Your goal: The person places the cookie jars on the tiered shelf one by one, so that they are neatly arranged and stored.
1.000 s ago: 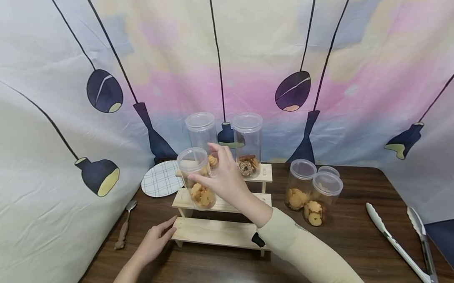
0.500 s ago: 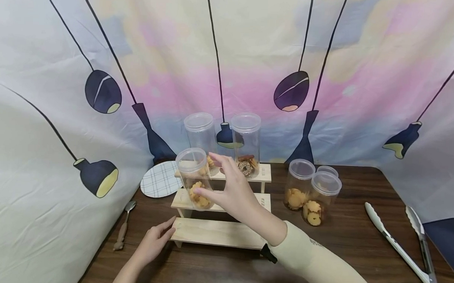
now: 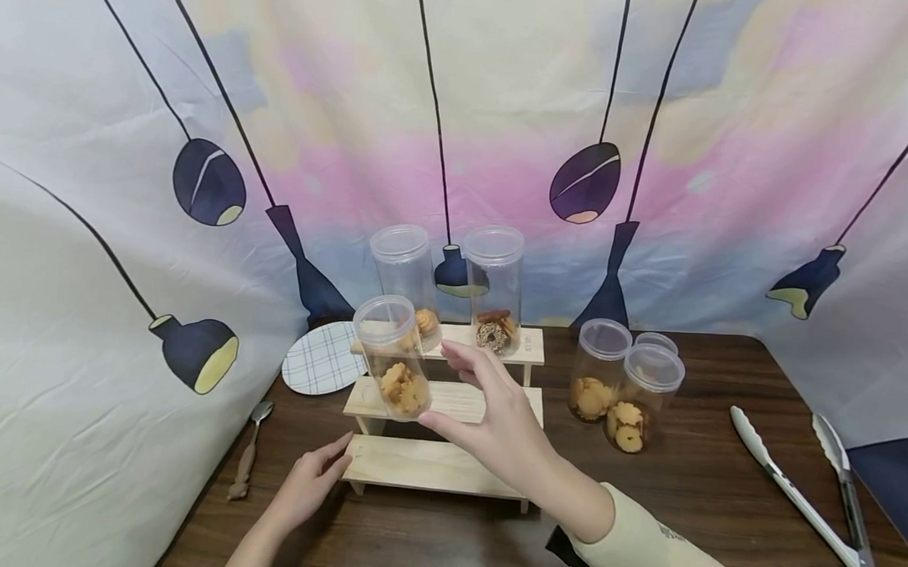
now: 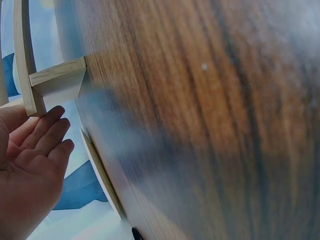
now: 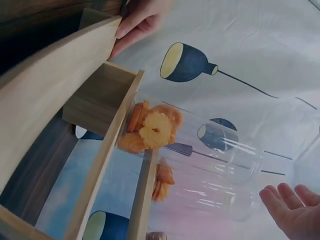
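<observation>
A clear lidded jar of cookies (image 3: 395, 361) stands on the left of the middle step of a three-step wooden rack (image 3: 448, 467). To its right, my right hand (image 3: 502, 423) is apart from it, thumb and fingers spread, holding nothing. In the right wrist view the fingertips (image 5: 285, 195) are off the jar's lid end. My left hand (image 3: 307, 487) touches the left end of the lowest step, its fingers (image 4: 52, 132) fairly straight beside the board's end. Two more cookie jars stand on the top step, the left one (image 3: 404, 265) and the right one (image 3: 494, 276).
Several cookie jars, including a front one (image 3: 645, 407), stand on the dark table (image 3: 686, 508) right of the rack. Metal tongs (image 3: 800, 487) lie far right. A spoon (image 3: 247, 460) and an oval checked mat (image 3: 324, 360) are left. A printed cloth (image 3: 460, 108) hangs behind.
My right hand has let go of the jar on the middle step and drawn back right and toward me. The jar stays put. My left hand has not visibly moved.
</observation>
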`<act>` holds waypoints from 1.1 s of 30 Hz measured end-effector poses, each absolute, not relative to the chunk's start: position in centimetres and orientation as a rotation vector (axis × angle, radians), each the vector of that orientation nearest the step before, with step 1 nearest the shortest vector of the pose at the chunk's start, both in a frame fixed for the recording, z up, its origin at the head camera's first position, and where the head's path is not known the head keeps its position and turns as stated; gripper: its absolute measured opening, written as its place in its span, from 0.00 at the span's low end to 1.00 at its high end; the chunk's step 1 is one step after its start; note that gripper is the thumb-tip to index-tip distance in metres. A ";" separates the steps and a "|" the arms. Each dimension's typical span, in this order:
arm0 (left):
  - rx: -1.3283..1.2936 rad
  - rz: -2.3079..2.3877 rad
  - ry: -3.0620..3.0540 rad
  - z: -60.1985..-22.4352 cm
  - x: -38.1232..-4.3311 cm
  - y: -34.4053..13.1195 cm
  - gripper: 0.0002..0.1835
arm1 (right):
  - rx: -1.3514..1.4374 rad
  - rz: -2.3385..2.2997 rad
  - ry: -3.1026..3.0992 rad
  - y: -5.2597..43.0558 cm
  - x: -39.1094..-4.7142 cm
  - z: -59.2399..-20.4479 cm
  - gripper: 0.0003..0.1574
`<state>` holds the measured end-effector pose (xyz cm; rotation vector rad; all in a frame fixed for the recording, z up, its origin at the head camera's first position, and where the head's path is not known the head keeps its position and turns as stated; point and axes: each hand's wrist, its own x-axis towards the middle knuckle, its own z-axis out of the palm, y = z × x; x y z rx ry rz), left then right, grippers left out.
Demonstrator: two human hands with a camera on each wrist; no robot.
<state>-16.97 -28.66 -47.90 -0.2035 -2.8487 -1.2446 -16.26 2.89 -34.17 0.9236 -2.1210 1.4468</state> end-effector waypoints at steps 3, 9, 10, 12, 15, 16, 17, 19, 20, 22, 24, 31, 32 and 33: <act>-0.208 -1.238 -2.850 -47.9 -17.0 -28.7 0.24 | 0.897 1.436 -2.128 3.7 -15.9 -34.4 0.45; -0.209 -1.245 -2.844 -48.0 -17.0 -28.8 0.24 | 0.816 1.378 -2.143 5.9 -15.2 -34.9 0.47; -0.208 -1.243 -2.843 -48.0 -17.0 -28.8 0.24 | 0.798 1.362 -2.154 6.2 -15.0 -35.1 0.47; -0.211 -1.238 -2.840 -48.0 -17.0 -28.8 0.24 | 0.766 1.334 -2.169 7.0 -14.7 -35.3 0.47; -0.223 -1.221 -2.831 -48.0 -17.0 -28.7 0.23 | 0.721 1.295 -2.173 8.4 -14.5 -35.6 0.46; -0.223 -1.220 -2.828 -48.0 -16.9 -28.7 0.23 | 0.710 1.288 -2.163 8.8 -14.5 -35.7 0.46; -0.231 -1.215 -2.824 -48.0 -16.9 -28.7 0.23 | 0.700 1.279 -2.154 9.3 -14.6 -35.8 0.47; -0.230 -1.213 -2.824 -47.9 -16.9 -28.6 0.23 | 0.666 1.251 -2.140 10.4 -14.7 -36.1 0.47; -0.223 -1.218 -2.825 -47.8 -16.9 -28.6 0.23 | 0.641 1.235 -2.138 10.9 -14.8 -36.2 0.47; -0.229 -1.224 -2.825 -47.7 -16.8 -28.5 0.23 | 0.585 1.198 -2.142 12.1 -15.1 -36.4 0.48; -0.236 -1.229 -2.823 -47.6 -16.8 -28.5 0.23 | 0.513 1.155 -2.159 13.3 -15.3 -36.7 0.49; -0.234 -1.239 -2.825 -47.5 -16.7 -28.5 0.23 | 0.316 1.046 -2.211 16.7 -16.0 -38.1 0.48; -0.230 -1.241 -2.829 -47.6 -16.7 -28.5 0.23 | 0.303 1.033 -2.213 17.1 -16.1 -38.3 0.47; -0.227 -1.242 -2.833 -47.6 -16.8 -28.6 0.23 | 0.290 1.024 -2.216 17.5 -16.1 -38.5 0.47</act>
